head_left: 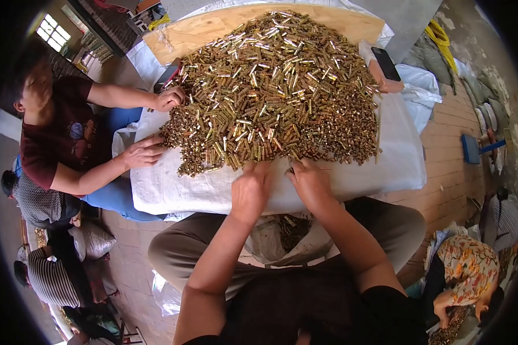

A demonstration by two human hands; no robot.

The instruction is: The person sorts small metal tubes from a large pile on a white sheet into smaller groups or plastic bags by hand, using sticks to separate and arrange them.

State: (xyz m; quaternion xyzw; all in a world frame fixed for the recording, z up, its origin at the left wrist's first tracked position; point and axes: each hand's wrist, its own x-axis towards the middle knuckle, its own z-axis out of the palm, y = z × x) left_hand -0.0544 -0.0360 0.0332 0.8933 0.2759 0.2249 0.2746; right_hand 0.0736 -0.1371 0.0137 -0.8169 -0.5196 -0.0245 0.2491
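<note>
A wide heap of small brass-coloured metal cylinders (270, 86) covers the white sheeting (374, 181) on the table before me. Many pieces look ribbed, others smooth and shiny; shorter bits lie along the heap's near and side edges. My left hand (251, 188) is at the heap's near edge, fingers curled and slightly blurred. Beside it, my right hand (312, 185) has its fingers drawn together at the same edge. Whatever either hand pinches is hidden or too small to name. Below the table edge, between my knees, an open pale sack (265, 241) holds more such metal pieces.
A wooden board (195, 35) borders the heap's far side. At the right, a phone (385, 63) rests on a brick-like block (383, 80). A co-worker (69, 132) sits at the left with both hands at the heap. Other people crouch at lower left and lower right.
</note>
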